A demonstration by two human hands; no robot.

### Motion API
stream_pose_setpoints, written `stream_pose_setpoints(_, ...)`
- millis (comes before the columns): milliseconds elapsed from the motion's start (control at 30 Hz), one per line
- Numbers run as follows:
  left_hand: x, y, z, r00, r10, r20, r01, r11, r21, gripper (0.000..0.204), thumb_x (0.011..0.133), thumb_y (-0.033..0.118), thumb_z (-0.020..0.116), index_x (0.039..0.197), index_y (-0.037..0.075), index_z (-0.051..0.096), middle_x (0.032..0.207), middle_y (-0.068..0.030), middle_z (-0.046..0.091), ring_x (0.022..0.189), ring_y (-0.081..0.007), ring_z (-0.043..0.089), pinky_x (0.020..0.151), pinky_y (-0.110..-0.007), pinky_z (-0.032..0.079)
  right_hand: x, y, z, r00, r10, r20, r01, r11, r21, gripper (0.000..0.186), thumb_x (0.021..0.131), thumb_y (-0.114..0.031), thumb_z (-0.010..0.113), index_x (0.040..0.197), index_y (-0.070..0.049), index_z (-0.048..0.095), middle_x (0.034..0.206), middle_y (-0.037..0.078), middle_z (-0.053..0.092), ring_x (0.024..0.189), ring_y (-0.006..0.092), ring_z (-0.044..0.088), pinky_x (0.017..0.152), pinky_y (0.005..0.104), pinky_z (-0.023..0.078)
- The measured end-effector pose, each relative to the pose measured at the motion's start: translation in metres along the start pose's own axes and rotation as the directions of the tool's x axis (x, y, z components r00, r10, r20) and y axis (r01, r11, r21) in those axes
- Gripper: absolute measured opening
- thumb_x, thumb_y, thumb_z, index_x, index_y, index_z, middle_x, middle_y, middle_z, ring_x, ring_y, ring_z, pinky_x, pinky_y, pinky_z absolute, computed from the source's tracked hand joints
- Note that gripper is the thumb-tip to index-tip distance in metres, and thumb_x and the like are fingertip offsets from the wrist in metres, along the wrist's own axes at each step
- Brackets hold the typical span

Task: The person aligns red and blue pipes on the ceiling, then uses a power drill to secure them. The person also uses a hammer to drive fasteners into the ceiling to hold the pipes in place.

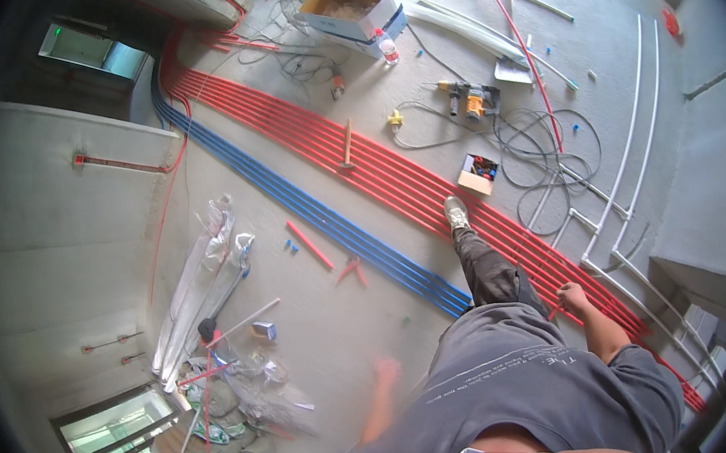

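Now, R hand is over the long, parallel red plastic pipes running diagonally across the grey concrete floor, fingers curled in narrow, tho can't tell if they're holding anything. L hand is just a blur above the floor, left of the straight blue plastic pipes, finger spread impossible to tell. Up ahead, a wooden-handled hammer rests on the reds, w/ a small open cardboard box of fittings near the light-coloured shoe.

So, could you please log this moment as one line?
left hand: blurred, over floor; right hand: near red pipes, contact unclear; shoe: on red pipes; hammer: on red pipes; drill: on floor
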State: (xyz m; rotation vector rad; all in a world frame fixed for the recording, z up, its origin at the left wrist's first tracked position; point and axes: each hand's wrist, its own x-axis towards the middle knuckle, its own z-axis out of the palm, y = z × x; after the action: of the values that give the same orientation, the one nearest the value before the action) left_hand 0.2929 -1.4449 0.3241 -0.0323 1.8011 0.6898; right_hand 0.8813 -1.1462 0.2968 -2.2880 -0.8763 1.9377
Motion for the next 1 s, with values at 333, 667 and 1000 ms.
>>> stream_pose_setpoints(333,0.000,0.175,0.018,0.983,0.184,0.011,-0.170,0.887,0.429,0.025,0.095,0.020,0.059,0.109,0.002,0.069,0.088,-0.0134,0.072,0.081,-0.0270,0.073,0.068,-0.041,0.058,0.133,-0.395,0.056,0.934,-0.358,-0.010,0.352,0.923,-0.158,0.024,0.090,-0.022,0.067,0.098,0.000,0.072,0.076,0.008,0.068,0.071,0.0177,0.068,0.062,0.0307,0.053)
stream_pose_setpoints(667,0.148,0.415,-0.009,0.981,0.190,0.037,-0.189,0.901,0.390,0.020,0.090,0.017,0.063,0.100,0.003,0.074,0.080,-0.0103,0.070,0.068,-0.0230,0.067,0.058,-0.038,0.054,0.136,-0.549,0.113,0.954,-0.269,-0.132,0.283,0.953,0.107,0.026,0.095,-0.020,0.068,0.112,0.000,0.068,0.085,0.006,0.069,0.069,0.0144,0.065,0.060,0.0306,0.052)
stream_pose_setpoints(1000,0.318,0.807,0.006,0.984,0.179,-0.014,-0.167,0.940,0.297,0.006,0.097,0.006,0.058,0.103,0.006,0.057,0.078,-0.0077,0.061,0.060,-0.0158,0.059,0.045,-0.024,0.042,0.081,-0.461,0.169,0.941,0.136,-0.309,-0.025,0.941,0.337,0.025,0.091,-0.015,0.069,0.109,0.002,0.070,0.090,0.009,0.071,0.074,0.0171,0.068,0.065,0.0341,0.055)
